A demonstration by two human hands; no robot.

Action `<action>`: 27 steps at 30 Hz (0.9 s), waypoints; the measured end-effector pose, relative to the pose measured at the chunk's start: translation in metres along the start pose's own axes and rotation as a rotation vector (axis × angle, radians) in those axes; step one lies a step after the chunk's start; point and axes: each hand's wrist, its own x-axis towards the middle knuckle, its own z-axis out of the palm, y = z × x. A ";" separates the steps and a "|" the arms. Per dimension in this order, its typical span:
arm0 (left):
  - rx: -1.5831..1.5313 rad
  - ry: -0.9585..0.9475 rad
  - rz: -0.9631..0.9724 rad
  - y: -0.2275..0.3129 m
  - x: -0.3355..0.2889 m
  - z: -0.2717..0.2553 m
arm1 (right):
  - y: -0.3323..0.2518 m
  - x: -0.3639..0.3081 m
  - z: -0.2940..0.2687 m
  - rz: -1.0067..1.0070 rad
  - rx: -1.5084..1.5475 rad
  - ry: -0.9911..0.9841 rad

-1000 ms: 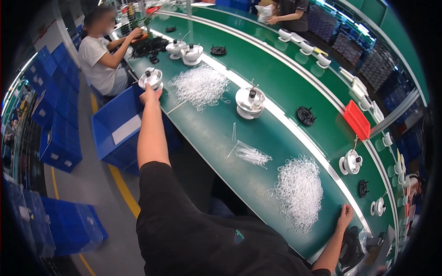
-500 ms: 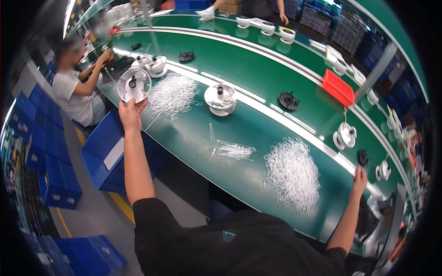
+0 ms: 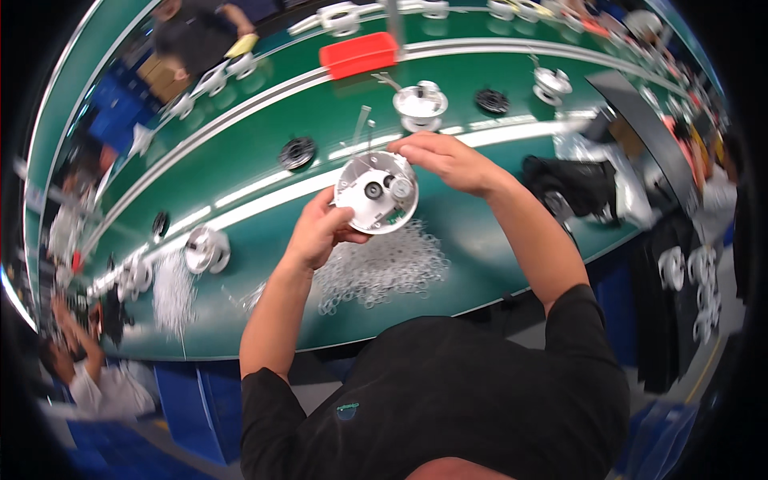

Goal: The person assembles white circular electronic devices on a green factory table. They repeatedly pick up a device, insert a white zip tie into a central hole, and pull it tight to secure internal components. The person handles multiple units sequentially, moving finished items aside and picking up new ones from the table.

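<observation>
A round white plastic housing (image 3: pixel 370 210) with a black round part and a small white cylinder inside is tilted toward me above the bench. My left hand (image 3: pixel 318 234) grips its lower left rim, thumb at the front. My right hand (image 3: pixel 448 160) is at the upper right rim, fingers pressed together; what lies between the fingertips is hidden. Thin pale strips (image 3: pixel 362 124) stand up behind the housing. Under it spreads a heap of small white loops (image 3: pixel 384 268).
Another white housing (image 3: pixel 208 250) sits on the bench to the left, near a second white heap (image 3: pixel 173 296). On the green conveyor are a black cable coil (image 3: pixel 298 153), a white unit (image 3: pixel 421 104) and a red tray (image 3: pixel 359 56). Black bag (image 3: pixel 570 186) at right; co-worker (image 3: pixel 96 376) at left.
My view has turned right. My left hand has brought the white housing from the far left to the middle, and my right hand has come in from the right to its rim.
</observation>
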 end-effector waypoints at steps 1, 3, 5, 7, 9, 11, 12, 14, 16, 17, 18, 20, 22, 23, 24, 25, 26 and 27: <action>0.033 -0.019 -0.038 -0.006 0.015 0.017 | 0.004 -0.008 -0.012 0.093 0.072 -0.037; 0.141 -0.188 -0.135 -0.008 0.042 0.043 | 0.031 -0.022 -0.040 0.133 0.046 -0.085; 0.205 -0.266 -0.209 -0.014 0.058 0.065 | 0.047 -0.040 -0.056 0.153 0.069 -0.066; 0.229 -0.339 -0.253 -0.023 0.077 0.080 | 0.065 -0.050 -0.070 0.189 0.030 -0.087; 0.249 -0.387 -0.297 -0.029 0.093 0.089 | 0.076 -0.058 -0.078 0.158 0.066 -0.025; 0.227 -0.405 -0.342 -0.035 0.106 0.095 | 0.089 -0.062 -0.084 0.132 0.091 0.016; 0.229 -0.409 -0.365 -0.039 0.111 0.096 | 0.092 -0.063 -0.084 0.162 0.171 0.056; 0.230 -0.415 -0.420 -0.043 0.118 0.100 | 0.095 -0.060 -0.084 0.198 0.231 0.023; 0.189 -0.417 -0.440 -0.050 0.123 0.102 | 0.104 -0.055 -0.083 0.170 0.207 0.000; 0.169 -0.411 -0.452 -0.054 0.124 0.100 | 0.109 -0.052 -0.082 0.148 0.215 0.023; 0.158 -0.375 -0.468 -0.058 0.126 0.099 | 0.111 -0.051 -0.082 0.126 0.224 0.047; 0.141 -0.329 -0.476 -0.058 0.128 0.097 | 0.110 -0.049 -0.080 0.049 0.198 0.112; 0.121 -0.283 -0.476 -0.057 0.126 0.093 | 0.111 -0.048 -0.082 0.089 0.245 0.135; 0.158 -0.250 -0.462 -0.056 0.126 0.091 | 0.112 -0.046 -0.081 0.058 0.268 0.154; 0.191 -0.203 -0.417 -0.052 0.122 0.090 | 0.106 -0.048 -0.082 0.089 0.250 0.146; 0.225 -0.159 -0.372 -0.049 0.119 0.088 | 0.107 -0.047 -0.080 0.086 0.264 0.159; 0.339 -0.102 -0.309 -0.048 0.119 0.083 | 0.108 -0.046 -0.081 0.081 0.274 0.180; 0.453 -0.048 -0.245 -0.045 0.118 0.077 | 0.110 -0.045 -0.081 0.076 0.283 0.202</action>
